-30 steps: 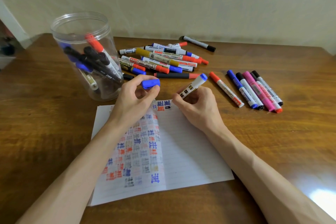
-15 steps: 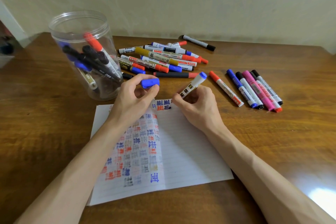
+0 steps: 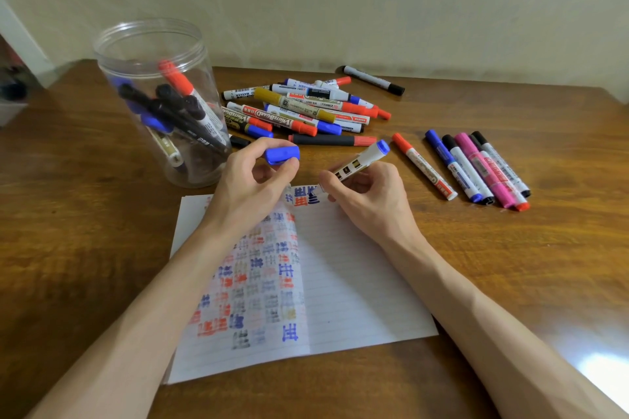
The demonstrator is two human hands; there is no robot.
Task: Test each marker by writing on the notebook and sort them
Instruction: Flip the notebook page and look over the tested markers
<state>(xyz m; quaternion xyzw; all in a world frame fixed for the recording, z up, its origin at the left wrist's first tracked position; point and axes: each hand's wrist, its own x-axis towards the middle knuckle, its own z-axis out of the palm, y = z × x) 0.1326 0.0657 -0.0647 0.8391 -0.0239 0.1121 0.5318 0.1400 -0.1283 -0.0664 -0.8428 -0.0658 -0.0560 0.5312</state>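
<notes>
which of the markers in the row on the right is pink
The pink plastic marker, fourth from the left, just right of the black-capped white marker; its whole barrel is pink, unlike the others.

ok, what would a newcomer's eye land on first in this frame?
First the two hands at centre: the right hand grips a white blue-ended marker with its tip at the top of the lined white notebook, while the left hand pinches a blue plastic cap. Next come the loose heap of coloured markers behind them, the clear plastic jar of markers at left, and the neat row of markers at right.
</notes>
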